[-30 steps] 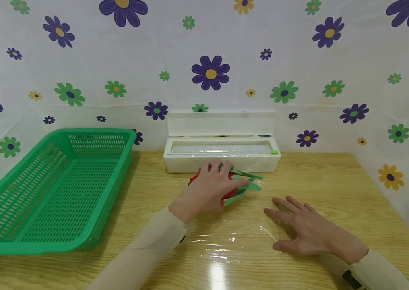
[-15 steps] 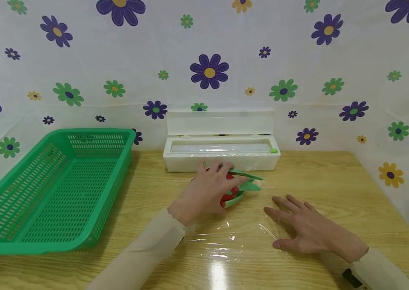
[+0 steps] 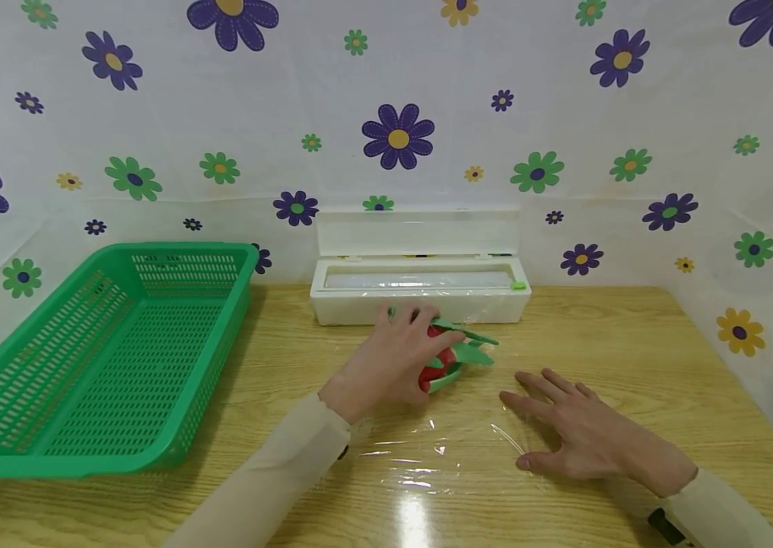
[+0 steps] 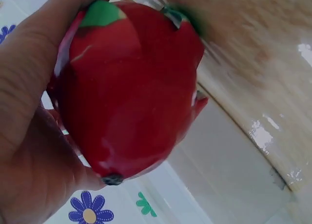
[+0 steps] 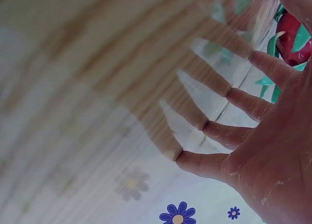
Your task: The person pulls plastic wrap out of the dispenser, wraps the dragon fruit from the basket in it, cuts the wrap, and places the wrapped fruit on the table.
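My left hand (image 3: 386,361) grips a red dragon fruit (image 3: 436,367) with green leafy tips, just in front of the white box. The fingers hide much of the fruit in the head view. In the left wrist view the dragon fruit (image 4: 131,92) fills the middle, its dark stub toward the camera and the hand curled along its side. Clear plastic wrap (image 3: 417,468) lies over the wood between the hands, visible by its glints. To the right, my right hand (image 3: 571,430) rests its spread fingertips on the surface at the wrap's edge; the right wrist view shows these fingers (image 5: 214,165) straight.
At the back stands a white cling wrap box (image 3: 421,304), lid raised, with a roll inside and a small green tab at its right end. A green perforated basket (image 3: 215,365) occupies the left of the wooden table (image 3: 633,335). A flowered cloth (image 3: 462,175) hangs behind.
The dragon fruit has turned slightly in my left hand, and its leafy tips have shifted a little. My right hand has stayed in place.
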`<state>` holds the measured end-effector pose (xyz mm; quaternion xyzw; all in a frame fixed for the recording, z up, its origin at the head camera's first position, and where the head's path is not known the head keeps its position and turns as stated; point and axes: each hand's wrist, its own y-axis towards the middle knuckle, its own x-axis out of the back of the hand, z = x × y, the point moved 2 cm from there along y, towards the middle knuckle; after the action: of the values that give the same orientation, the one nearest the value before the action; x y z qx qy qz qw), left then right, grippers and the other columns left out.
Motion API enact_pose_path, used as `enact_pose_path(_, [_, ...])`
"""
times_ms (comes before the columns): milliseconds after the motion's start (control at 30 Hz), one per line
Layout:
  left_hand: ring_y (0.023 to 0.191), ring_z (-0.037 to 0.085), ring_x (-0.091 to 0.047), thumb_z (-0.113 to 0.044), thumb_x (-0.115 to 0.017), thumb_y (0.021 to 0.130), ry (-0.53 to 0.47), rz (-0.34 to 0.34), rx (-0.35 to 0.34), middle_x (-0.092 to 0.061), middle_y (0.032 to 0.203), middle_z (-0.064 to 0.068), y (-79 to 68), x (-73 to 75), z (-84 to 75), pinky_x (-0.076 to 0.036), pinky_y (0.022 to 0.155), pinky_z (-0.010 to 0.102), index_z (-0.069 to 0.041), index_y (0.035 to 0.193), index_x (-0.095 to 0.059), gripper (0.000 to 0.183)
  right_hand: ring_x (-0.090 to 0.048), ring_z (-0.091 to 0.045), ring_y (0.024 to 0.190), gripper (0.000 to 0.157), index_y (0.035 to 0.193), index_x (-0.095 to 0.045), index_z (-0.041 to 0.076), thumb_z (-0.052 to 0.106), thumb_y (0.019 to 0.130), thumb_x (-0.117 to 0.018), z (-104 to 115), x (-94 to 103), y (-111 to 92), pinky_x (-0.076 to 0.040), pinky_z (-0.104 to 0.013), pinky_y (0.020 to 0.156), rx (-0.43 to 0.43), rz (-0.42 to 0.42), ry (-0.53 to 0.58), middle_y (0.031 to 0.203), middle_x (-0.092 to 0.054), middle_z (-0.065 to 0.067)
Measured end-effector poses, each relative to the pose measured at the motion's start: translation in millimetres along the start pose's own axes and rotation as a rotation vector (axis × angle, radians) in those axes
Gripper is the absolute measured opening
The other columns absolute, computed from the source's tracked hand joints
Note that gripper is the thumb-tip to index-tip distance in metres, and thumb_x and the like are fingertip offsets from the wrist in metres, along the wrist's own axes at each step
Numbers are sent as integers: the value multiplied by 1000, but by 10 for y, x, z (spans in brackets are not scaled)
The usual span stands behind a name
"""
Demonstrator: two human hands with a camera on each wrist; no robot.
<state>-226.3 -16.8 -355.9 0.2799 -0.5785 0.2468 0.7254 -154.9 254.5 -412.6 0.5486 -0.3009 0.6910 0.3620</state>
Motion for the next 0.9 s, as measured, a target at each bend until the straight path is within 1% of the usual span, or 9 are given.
enact_pose_path(133, [132,32,-49,-54,-80,77,26,43,18,-50,144,8,23,-7,31,-44,102,58,-41,147,-47,79,-41,-56,141,81,151,-50,30,76,86,-61,9,6,5,-41,-82,94,2,2,1,159,-44,-15])
enact_pose_path(267, [133,33,-48,-53,-78,78,38,59,8,-49,145,8,10,-6,49,-44,103,60,-41,148,-47,78,-40,-57,141,81,151,-50,29,76,86,-61,16,12,10,-40,-82,93,2,9,3,160,-43,-16])
enact_pose_path(367, [137,33,-45,-53,-78,80,-2,57,12,-48,148,8,-4,-17,70,-42,106,62,-40,149,-47,77,-40,-58,141,81,151,-50,28,75,86,-61,18,17,10,-40,-83,93,0,14,5,159,-43,-16])
enact_pose_path(533, [143,35,-38,-51,-81,80,-102,66,26,-43,155,9,-19,-41,119,-36,110,65,-38,149,-48,78,-40,-57,141,81,151,-50,28,75,86,-62,25,20,5,-40,-83,93,-2,18,10,159,-44,-16])
enact_pose_path(633, [144,34,-36,-46,-81,80,-128,55,20,-41,156,8,-29,-54,148,-33,112,65,-37,148,-49,75,-40,-57,141,81,151,-51,28,74,86,-62,27,23,4,-40,-83,93,0,15,9,159,-44,-16])
enact_pose_path(733, [144,34,-36,-45,-83,80,-139,35,7,-41,156,8,-40,-66,171,-33,113,65,-36,146,-49,75,-40,-56,142,81,151,-51,28,74,86,-62,27,26,7,-40,-82,95,2,13,5,159,-44,-16])
enact_pose_path(833, [146,35,-34,-47,-85,79,-162,38,16,-39,158,10,-48,-75,190,-33,114,64,-36,148,-47,79,-41,-57,141,80,151,-51,28,74,86,-62,24,21,7,-39,-82,95,0,11,7,159,-44,-16])
enact_pose_path(900, [148,36,-32,-47,-86,78,-201,47,33,-36,160,11,-59,-85,214,-32,115,63,-36,150,-45,84,-41,-57,141,80,151,-51,28,74,86,-62,25,13,8,-39,-82,96,0,10,11,159,-44,-16])
